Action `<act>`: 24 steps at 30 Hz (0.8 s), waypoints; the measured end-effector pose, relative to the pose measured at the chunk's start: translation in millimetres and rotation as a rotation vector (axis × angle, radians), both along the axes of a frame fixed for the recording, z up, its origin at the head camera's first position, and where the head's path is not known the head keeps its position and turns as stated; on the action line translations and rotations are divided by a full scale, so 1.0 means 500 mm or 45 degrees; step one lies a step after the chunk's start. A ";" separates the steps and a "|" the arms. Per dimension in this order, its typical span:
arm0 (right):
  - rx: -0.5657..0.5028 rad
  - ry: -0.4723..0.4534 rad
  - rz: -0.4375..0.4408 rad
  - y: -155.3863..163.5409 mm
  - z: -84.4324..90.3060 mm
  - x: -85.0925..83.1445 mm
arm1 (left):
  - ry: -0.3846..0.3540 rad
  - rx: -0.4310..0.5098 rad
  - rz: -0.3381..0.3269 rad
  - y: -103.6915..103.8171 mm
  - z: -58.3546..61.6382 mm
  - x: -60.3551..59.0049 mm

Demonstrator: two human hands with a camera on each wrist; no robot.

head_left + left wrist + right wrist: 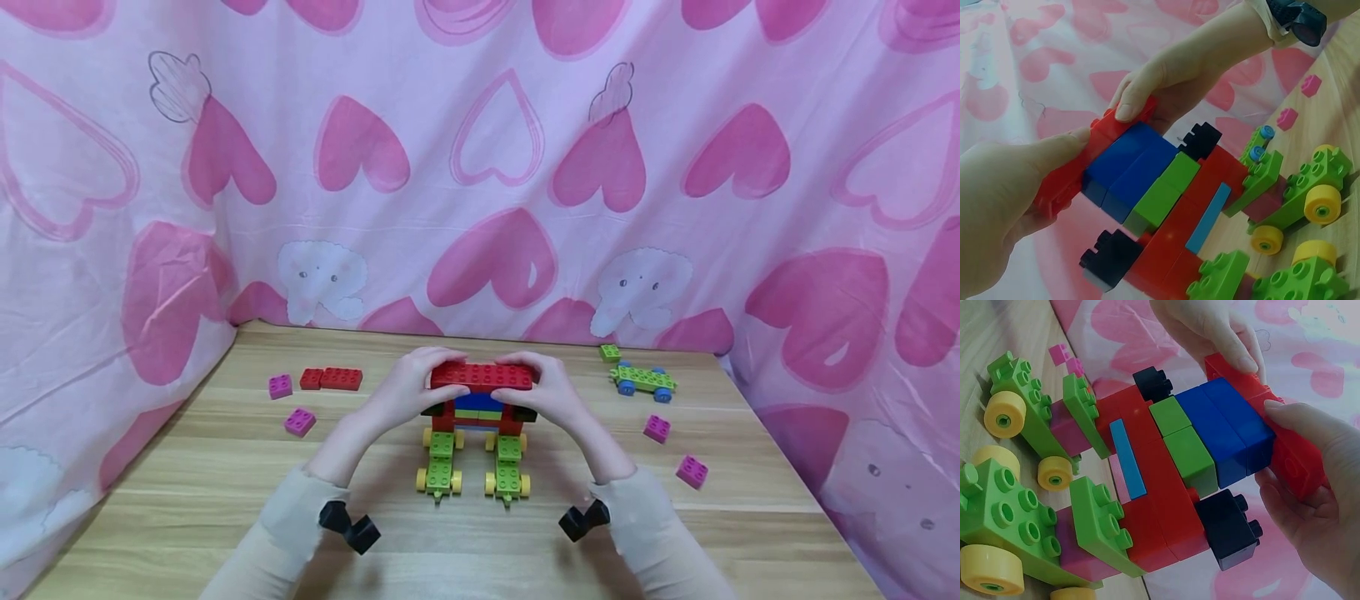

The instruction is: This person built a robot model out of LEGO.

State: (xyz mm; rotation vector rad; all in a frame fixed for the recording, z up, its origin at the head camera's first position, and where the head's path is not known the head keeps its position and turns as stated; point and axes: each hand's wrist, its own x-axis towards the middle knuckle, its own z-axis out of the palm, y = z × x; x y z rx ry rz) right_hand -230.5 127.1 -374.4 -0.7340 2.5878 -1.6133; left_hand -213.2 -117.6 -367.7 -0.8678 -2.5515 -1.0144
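Note:
Both hands grip a row of red bricks [482, 377] on top of a built brick figure, thumbs along the near side. The left hand [402, 389] holds its left end and the right hand [553, 392] its right end. Directly beneath, the red row meets the blue bricks [1225, 428]. Under those come green bricks [1184, 445] and a red body [1157, 512] with a thin light-blue strip [1127, 459]. Black bricks [1110, 256] stick out at either side. Two green wheeled bases [439, 477] with yellow wheels [1322, 204] carry the figure.
Left on the wooden table [225, 500] lie red bricks [341, 379] and magenta bricks [300, 422]. At right are a green car base [645, 379] with blue wheels, a small green brick [610, 353] and magenta bricks [692, 472]. A pink heart-patterned curtain [495, 258] surrounds the table.

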 end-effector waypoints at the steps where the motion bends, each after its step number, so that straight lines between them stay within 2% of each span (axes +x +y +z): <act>1: -0.001 -0.013 -0.007 0.000 -0.001 0.000 | 0.009 0.002 0.000 -0.003 0.001 0.001; 7: -0.019 -0.051 -0.030 0.000 -0.005 0.001 | 0.087 0.015 0.017 -0.026 0.004 0.006; 13: -0.036 -0.073 -0.033 0.000 -0.005 0.004 | 0.128 0.048 0.079 -0.060 0.001 0.009; 21: -0.039 -0.077 -0.027 0.000 -0.008 0.002 | 0.285 0.085 0.193 -0.130 -0.029 0.001; 24: -0.037 -0.070 -0.020 -0.001 -0.008 0.001 | 0.307 0.068 0.244 -0.163 -0.043 -0.006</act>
